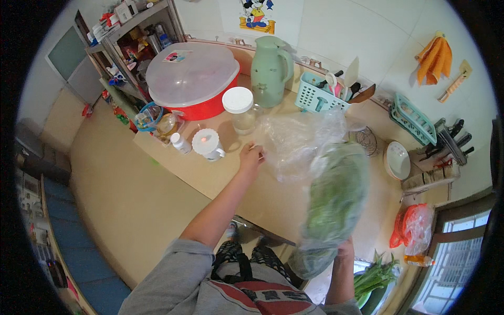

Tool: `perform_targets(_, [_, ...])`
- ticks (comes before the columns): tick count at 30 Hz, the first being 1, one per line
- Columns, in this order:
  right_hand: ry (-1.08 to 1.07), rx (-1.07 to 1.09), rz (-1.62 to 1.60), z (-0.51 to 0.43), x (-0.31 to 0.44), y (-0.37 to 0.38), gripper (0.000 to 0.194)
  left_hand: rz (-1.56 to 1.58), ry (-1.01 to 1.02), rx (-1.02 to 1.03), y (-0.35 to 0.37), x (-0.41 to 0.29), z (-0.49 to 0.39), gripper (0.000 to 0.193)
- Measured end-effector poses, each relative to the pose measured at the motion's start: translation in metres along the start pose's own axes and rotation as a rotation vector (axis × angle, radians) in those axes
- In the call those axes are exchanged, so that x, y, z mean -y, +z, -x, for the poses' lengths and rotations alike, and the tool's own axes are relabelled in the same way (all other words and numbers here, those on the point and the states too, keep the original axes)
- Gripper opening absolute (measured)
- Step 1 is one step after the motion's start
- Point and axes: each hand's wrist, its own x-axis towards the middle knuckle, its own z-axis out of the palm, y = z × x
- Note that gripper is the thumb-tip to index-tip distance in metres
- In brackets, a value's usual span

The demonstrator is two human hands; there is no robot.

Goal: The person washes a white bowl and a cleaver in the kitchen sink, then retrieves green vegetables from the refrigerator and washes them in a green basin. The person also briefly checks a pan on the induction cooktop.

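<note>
My left hand (251,156) is over the counter with its thumb and finger pinched on the edge of a clear crumpled plastic bag (291,141). To the right, a long bundle of green leafy vegetables (338,189) in clear plastic is tilted above the counter's front edge, blurred by motion. My right hand (345,249) grips this bundle near its lower end; most of the fingers are hidden behind it. The clear bag meets the bundle's upper end, and whether the two are one bag I cannot tell.
Behind my left hand stand a white-lidded jar (239,110), a lidded mug (208,145) and a white bottle (180,143). A red tub (197,111), green thermos jug (269,75) and utensil basket (319,94) line the wall. Bowls (397,160) and a knife rack (451,139) are right.
</note>
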Motion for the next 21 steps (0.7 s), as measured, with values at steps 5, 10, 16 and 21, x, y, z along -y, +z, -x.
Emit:
perform_targets(5, [0.122,0.392,0.277,-0.024,0.030,0.045,0.072,-0.181,0.325,0.392,0.011,-0.070,0.093,0.027])
perform_targets(10, [0.157,0.284,0.371,-0.040,0.039,0.096,0.066,-0.399,0.437,0.520,-0.019,-0.128,0.172,0.023])
perform_targets(16, [0.218,0.065,0.012,-0.036,0.013,0.158,0.052,-0.608,0.770,0.817,-0.073,-0.138,0.250,0.024])
perform_targets(21, [0.248,0.229,-0.389,-0.014,-0.021,0.235,0.055,-0.729,0.754,0.981,-0.158,-0.147,0.307,0.024])
